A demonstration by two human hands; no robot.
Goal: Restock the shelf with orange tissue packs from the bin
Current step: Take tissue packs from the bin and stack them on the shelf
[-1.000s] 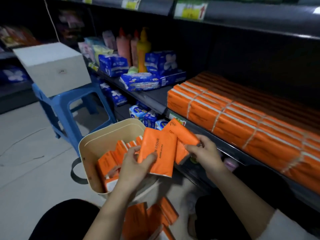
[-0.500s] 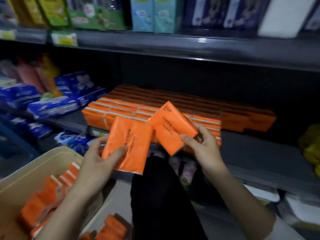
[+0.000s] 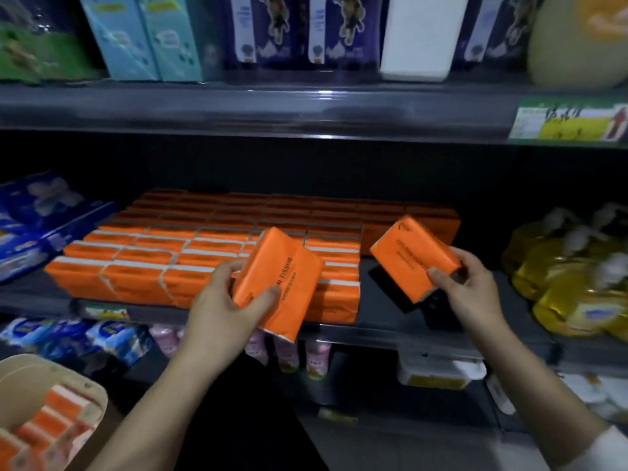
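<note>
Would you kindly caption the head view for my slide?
Left hand holds one orange pack, right hand a second pack, before the partly stocked shelf.

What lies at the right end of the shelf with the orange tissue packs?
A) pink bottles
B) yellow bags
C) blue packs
B: yellow bags lie right of the orange packs; blue packs lie at the left end, pink bottles stand lower down.

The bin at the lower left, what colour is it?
The bin is beige, best seen in the head view.
</note>
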